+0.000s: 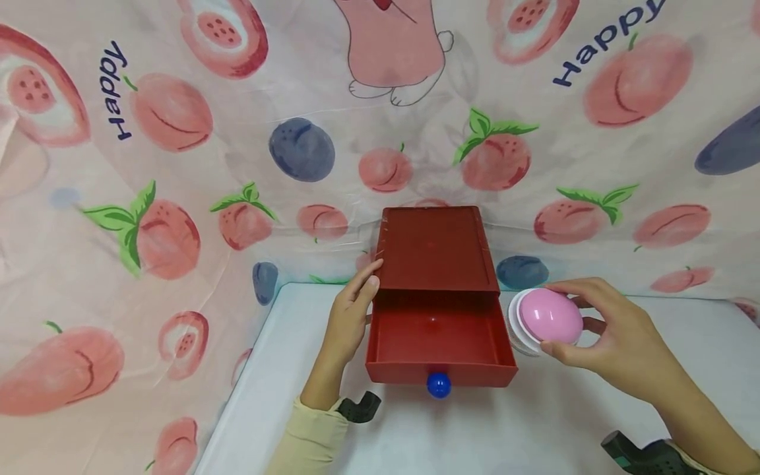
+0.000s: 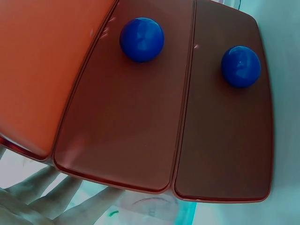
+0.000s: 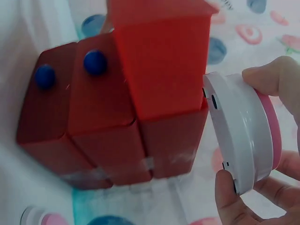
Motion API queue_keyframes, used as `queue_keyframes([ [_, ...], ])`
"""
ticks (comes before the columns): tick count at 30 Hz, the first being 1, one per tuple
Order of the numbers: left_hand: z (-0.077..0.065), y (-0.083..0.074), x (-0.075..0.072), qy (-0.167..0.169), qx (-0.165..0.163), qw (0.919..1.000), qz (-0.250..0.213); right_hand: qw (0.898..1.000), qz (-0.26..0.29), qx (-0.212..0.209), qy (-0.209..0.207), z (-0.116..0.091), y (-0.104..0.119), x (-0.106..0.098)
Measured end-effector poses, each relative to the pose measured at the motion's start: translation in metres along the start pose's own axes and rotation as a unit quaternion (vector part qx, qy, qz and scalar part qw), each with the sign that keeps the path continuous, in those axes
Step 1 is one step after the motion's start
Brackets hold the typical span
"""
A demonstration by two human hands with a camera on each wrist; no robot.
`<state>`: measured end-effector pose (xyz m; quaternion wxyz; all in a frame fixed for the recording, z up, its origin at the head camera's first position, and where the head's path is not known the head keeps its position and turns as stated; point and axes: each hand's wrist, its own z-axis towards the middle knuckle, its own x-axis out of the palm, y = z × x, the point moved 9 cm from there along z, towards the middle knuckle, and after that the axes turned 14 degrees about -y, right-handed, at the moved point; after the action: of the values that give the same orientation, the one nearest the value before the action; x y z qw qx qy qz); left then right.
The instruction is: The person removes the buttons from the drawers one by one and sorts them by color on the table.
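Pink-topped disc [image 1: 550, 315] hangs beside the open drawer [image 1: 404, 374]'s right edge, its rim gripped by the right hand [image 1: 623, 340], while the left hand [image 1: 347, 316], fingers extended, seemingly steadies the cabinet [image 1: 436, 247] near the table [image 1: 552, 429]'s back edge.

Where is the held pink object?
In the head view's right half, the pink object is gripped by the right hand, right of the open drawer.

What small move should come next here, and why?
Probably the right hand should bring the pink-and-white round object over the top drawer: that drawer stands open with nothing visible inside, the object is held just beside it, and the left hand is at the red cabinet's side, perhaps steadying it.
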<state>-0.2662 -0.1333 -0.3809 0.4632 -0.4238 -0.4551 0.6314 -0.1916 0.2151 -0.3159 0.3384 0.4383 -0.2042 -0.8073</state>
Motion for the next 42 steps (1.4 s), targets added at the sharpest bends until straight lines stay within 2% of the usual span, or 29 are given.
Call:
queue_keyframes([
  [6,0.0,0.0,-0.002,-0.003,-0.004,1.0,0.0,1.0,-0.027,0.012,0.004,-0.003,-0.028,-0.002],
  [13,-0.001,0.001,0.001,0.005,-0.007,0.9999,-0.006,0.998,-0.058,0.031,0.001,-0.004,-0.075,-0.007],
  [22,0.0,0.001,0.0,0.002,0.001,1.0,-0.004,0.991,-0.108,0.077,0.029,-0.009,-0.131,0.002],
  [34,0.0,0.0,0.001,0.005,0.0,1.0,-0.001,0.984,-0.136,0.097,0.06,-0.016,-0.18,0.012],
  [42,-0.001,0.001,0.001,0.006,-0.001,1.0,-0.001,0.98,-0.134,0.114,0.095,-0.023,-0.21,0.023],
])
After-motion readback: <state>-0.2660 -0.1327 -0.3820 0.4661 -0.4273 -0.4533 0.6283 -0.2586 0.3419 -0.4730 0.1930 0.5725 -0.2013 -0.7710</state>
